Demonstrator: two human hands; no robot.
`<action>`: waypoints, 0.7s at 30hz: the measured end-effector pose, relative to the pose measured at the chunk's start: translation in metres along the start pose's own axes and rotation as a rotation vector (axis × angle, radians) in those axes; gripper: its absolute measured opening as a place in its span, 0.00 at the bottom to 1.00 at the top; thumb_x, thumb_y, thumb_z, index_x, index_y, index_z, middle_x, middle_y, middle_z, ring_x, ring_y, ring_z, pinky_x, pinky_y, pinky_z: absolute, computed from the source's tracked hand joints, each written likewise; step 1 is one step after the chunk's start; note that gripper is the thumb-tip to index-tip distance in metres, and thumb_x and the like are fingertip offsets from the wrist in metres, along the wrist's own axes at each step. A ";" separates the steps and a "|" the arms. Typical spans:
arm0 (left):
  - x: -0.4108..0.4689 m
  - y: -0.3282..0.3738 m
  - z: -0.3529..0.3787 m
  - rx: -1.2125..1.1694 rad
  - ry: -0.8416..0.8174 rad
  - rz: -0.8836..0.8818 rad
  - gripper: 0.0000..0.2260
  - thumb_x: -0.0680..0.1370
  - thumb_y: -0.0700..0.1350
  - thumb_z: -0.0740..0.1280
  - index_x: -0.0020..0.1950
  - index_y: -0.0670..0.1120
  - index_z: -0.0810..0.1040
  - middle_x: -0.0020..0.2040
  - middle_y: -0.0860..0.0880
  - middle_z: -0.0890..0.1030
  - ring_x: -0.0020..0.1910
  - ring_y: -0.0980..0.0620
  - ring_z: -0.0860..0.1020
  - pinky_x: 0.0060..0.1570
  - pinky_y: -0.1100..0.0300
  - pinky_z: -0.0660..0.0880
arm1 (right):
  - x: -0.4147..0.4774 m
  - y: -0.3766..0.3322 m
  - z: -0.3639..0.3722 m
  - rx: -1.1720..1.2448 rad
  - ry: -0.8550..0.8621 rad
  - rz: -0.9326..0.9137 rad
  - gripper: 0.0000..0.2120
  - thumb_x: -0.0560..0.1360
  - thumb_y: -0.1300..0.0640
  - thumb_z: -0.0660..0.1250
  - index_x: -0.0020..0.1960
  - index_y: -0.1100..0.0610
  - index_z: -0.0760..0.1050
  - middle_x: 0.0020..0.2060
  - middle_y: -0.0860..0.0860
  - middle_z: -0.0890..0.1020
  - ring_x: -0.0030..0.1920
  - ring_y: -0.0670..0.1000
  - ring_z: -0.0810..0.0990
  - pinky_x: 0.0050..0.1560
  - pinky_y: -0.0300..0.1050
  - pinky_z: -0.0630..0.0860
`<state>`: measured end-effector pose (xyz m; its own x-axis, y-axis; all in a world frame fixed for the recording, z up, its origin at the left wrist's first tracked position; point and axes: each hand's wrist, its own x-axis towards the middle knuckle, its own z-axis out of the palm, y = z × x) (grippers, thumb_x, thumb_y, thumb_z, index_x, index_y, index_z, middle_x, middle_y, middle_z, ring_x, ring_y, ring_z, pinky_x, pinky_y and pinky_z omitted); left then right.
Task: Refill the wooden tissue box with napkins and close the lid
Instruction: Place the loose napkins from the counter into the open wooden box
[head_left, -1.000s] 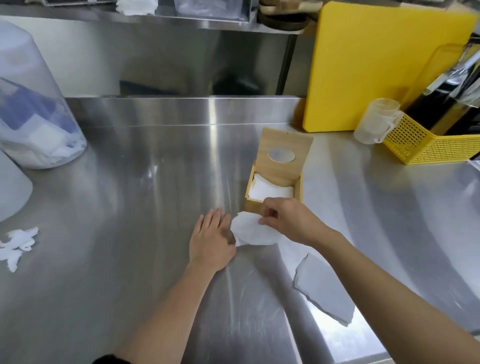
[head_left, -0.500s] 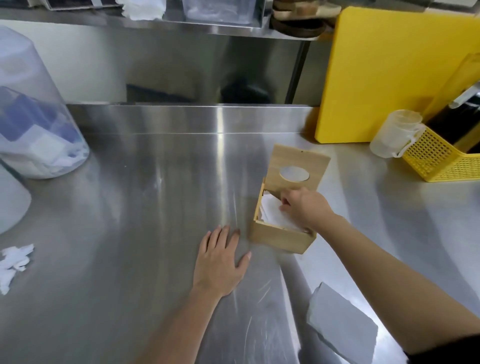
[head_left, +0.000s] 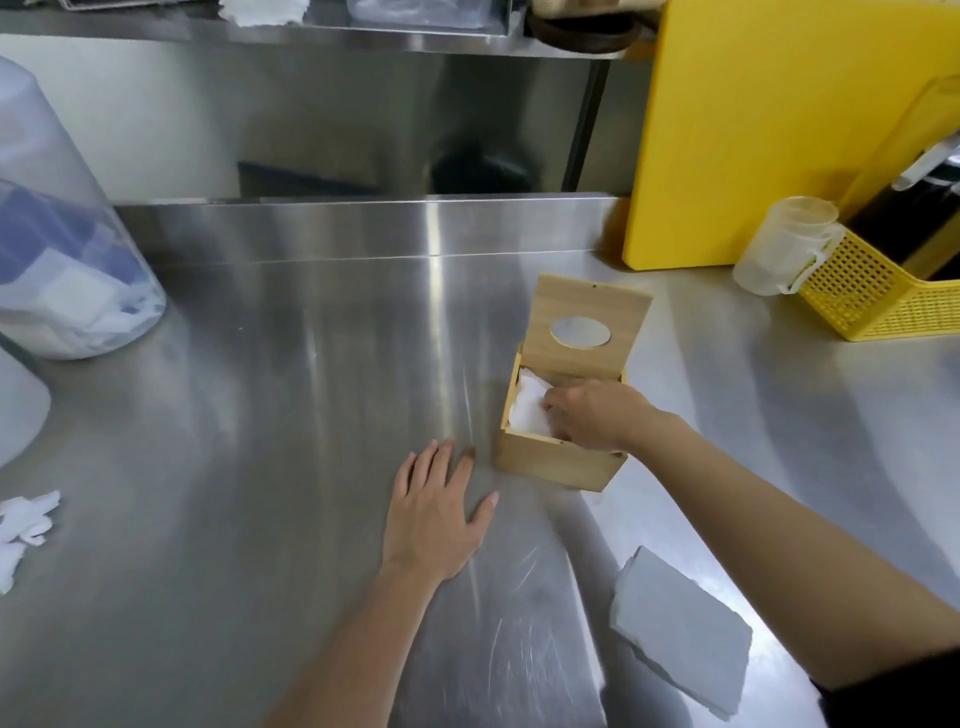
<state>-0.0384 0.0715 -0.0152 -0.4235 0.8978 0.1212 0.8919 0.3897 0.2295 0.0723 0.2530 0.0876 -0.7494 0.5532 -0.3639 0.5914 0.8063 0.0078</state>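
A small wooden tissue box stands on the steel counter with its lid tipped up and back; the lid has an oval hole. White napkins fill the box. My right hand reaches down into the box, fingers curled on the top napkin. My left hand lies flat on the counter just left of the box, fingers apart, holding nothing. A stack of napkins lies near the counter's front edge, under my right forearm.
A yellow cutting board leans at the back right, with a clear plastic cup and a yellow mesh basket beside it. Clear plastic containers stand at the left. Crumpled white paper lies at the left edge.
My right hand carried a napkin from the counter in front of the box into the box and now presses inside it. My left hand stayed flat on the counter.
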 end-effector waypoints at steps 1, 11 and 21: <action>0.000 0.000 0.000 0.002 -0.004 0.001 0.26 0.77 0.61 0.53 0.71 0.50 0.64 0.73 0.47 0.65 0.73 0.49 0.59 0.73 0.52 0.51 | -0.001 -0.001 0.000 -0.018 -0.043 0.005 0.15 0.76 0.56 0.56 0.62 0.55 0.69 0.58 0.56 0.77 0.56 0.59 0.76 0.52 0.54 0.76; -0.004 0.002 -0.001 0.019 -0.026 0.008 0.26 0.77 0.60 0.53 0.72 0.49 0.63 0.74 0.46 0.64 0.74 0.48 0.58 0.73 0.52 0.51 | -0.055 0.010 0.005 0.274 0.594 0.009 0.11 0.75 0.60 0.62 0.55 0.59 0.75 0.47 0.58 0.82 0.47 0.62 0.77 0.42 0.52 0.74; -0.032 0.052 0.008 -0.023 -0.059 -0.076 0.30 0.76 0.63 0.51 0.73 0.48 0.60 0.75 0.43 0.60 0.75 0.46 0.55 0.73 0.49 0.48 | -0.123 0.039 0.069 0.469 0.481 0.274 0.08 0.74 0.58 0.65 0.52 0.59 0.77 0.47 0.55 0.81 0.46 0.57 0.78 0.40 0.43 0.69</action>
<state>0.0227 0.0641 -0.0150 -0.4794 0.8764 0.0454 0.8531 0.4533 0.2584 0.2082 0.2020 0.0687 -0.5397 0.8407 0.0450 0.7615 0.5102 -0.3998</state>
